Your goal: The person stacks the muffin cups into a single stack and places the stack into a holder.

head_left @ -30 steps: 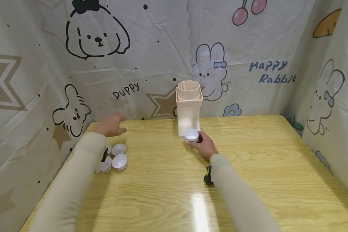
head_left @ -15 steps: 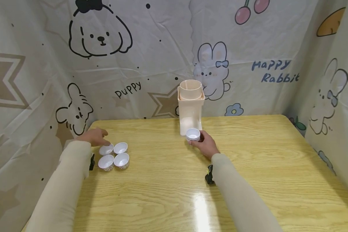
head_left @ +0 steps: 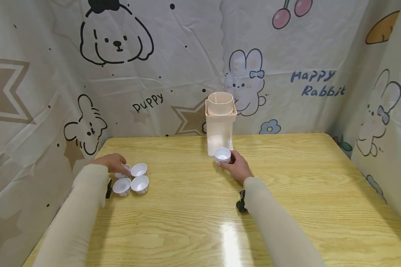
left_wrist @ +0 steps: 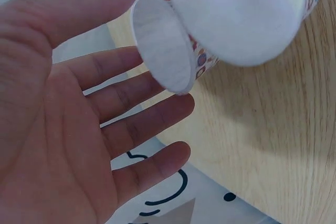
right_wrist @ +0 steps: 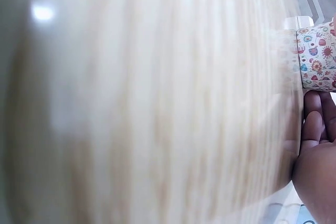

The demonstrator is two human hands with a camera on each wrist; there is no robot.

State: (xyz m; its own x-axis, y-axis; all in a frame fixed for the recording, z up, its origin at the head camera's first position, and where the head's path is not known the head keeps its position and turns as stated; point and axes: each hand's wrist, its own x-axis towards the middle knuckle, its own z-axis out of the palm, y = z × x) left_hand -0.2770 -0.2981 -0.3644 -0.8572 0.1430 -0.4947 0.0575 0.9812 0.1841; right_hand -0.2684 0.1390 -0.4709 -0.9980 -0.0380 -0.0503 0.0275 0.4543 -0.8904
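In the head view my left hand [head_left: 111, 162] reaches over the back-left one of several small white paper cups [head_left: 140, 184] grouped at the table's left. The left wrist view shows the hand's fingers nearly straight beside that cup [left_wrist: 164, 45], fingertips right at its rim and thumb above. A nearer cup [left_wrist: 241, 19] overlaps it there. My right hand [head_left: 238, 168] holds a white paper cup [head_left: 222, 154], with what looks like a double rim, between thumb and fingers. This cup's side [right_wrist: 317, 56] has a colourful flower print in the right wrist view.
Directly behind the right hand's cup stands a pale peach plastic holder [head_left: 219, 128] with a round tube in its top. The wooden table [head_left: 173, 218] ends at a printed cloth backdrop [head_left: 183, 70] at the back and both sides.
My left hand has come down and left from above the table's back-left area to the back-left cup. The right hand keeps hold of its cup in front of the holder.
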